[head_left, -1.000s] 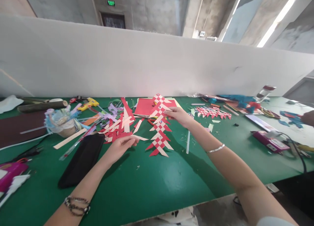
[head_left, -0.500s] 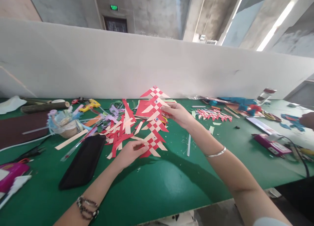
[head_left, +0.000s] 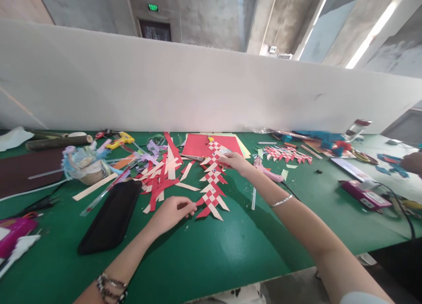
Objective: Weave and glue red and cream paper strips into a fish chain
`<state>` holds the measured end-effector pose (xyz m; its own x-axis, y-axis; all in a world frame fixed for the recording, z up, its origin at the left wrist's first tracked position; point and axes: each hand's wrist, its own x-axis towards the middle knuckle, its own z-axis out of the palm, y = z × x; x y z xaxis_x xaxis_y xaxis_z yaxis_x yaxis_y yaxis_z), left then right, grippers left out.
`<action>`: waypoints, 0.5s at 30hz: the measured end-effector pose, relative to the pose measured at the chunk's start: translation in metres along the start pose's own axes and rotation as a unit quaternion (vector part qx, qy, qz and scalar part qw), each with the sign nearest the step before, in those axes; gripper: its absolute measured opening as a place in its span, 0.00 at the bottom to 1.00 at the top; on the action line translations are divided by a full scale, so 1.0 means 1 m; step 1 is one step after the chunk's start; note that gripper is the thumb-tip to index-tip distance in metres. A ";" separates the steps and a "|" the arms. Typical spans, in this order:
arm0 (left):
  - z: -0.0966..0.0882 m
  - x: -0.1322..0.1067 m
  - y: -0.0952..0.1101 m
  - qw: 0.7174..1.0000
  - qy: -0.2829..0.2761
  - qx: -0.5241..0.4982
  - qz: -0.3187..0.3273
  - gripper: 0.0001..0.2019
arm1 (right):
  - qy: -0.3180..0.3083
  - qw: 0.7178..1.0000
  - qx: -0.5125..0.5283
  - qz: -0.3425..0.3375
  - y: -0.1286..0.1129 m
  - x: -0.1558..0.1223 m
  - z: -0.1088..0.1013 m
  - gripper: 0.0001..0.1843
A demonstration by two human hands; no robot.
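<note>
A string of woven paper fish (head_left: 211, 176), chequered red and cream with pointed strip ends and small round eyes, hangs upright in front of me. My right hand (head_left: 232, 161) pinches its upper part between thumb and fingers. Low on the other side, my left hand (head_left: 173, 214) has its fingers closed, their tips at the pointed left end of the lowest fish. How much paper lies between those fingertips is hidden. Behind the string lie red paper sheets (head_left: 194, 143) and partly covered scissors (head_left: 193, 157).
Loose red and cream strips (head_left: 161, 176) lie left of the string, near a black pouch (head_left: 112, 218). A pink glue gun (head_left: 268, 171) rests right of it, beyond which is another woven paper piece (head_left: 286, 153). Another person's hand (head_left: 412, 162) shows at the right edge.
The string of fish has moved down and slightly right, uncovering the red sheets. My right hand has lowered with it, revealing the pink glue gun. My left hand has shifted slightly down, to the fish's tip.
</note>
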<state>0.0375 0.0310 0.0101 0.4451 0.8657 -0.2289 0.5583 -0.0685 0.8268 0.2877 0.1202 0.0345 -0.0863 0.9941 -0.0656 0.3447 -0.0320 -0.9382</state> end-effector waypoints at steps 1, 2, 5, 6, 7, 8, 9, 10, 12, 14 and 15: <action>0.000 0.000 -0.001 1.000 0.000 0.008 0.004 0.18 | -0.001 1.000 -0.011 0.003 0.003 0.003 0.000 0.11; 0.000 -0.001 -0.001 1.000 0.000 0.019 0.008 0.18 | 0.000 1.000 -0.024 0.006 0.006 0.005 0.001 0.11; 0.002 -0.002 -0.001 0.997 0.009 0.074 0.019 0.17 | 0.004 0.998 -0.069 0.010 0.012 0.012 0.002 0.11; 0.003 -0.003 0.000 0.995 0.012 0.094 0.028 0.18 | 0.006 0.996 -0.087 0.009 0.013 0.014 0.003 0.10; 0.004 -0.003 0.001 0.993 0.012 0.113 0.041 0.17 | 0.007 0.994 -0.106 0.007 0.015 0.016 0.004 0.10; 0.006 -0.004 0.003 0.990 0.010 0.129 0.060 0.17 | 0.010 0.992 -0.127 0.004 0.015 0.018 0.005 0.08; 0.007 -0.004 0.004 0.986 0.008 0.144 0.083 0.15 | 0.014 0.989 -0.149 -0.001 0.016 0.020 0.005 0.07; 0.008 -0.004 0.005 0.981 0.010 0.161 0.104 0.14 | 0.021 0.985 -0.172 -0.007 0.016 0.020 0.005 0.07; 0.011 -0.004 0.006 0.970 0.020 0.202 0.130 0.11 | 0.045 0.973 -0.223 -0.027 0.012 0.016 0.004 0.12; 0.014 -0.003 0.006 0.959 0.029 0.244 0.140 0.12 | 0.072 0.958 -0.272 -0.056 0.006 0.002 0.004 0.15; 0.015 -0.002 0.006 0.953 0.030 0.263 0.145 0.13 | 0.080 0.950 -0.293 -0.072 0.003 -0.009 0.004 0.14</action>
<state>0.0504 0.0213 0.0072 0.6028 0.7978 0.0129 0.6979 -0.5350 0.4762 0.2853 0.1108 0.0311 -0.0448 0.9883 0.1457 0.8049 0.1221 -0.5807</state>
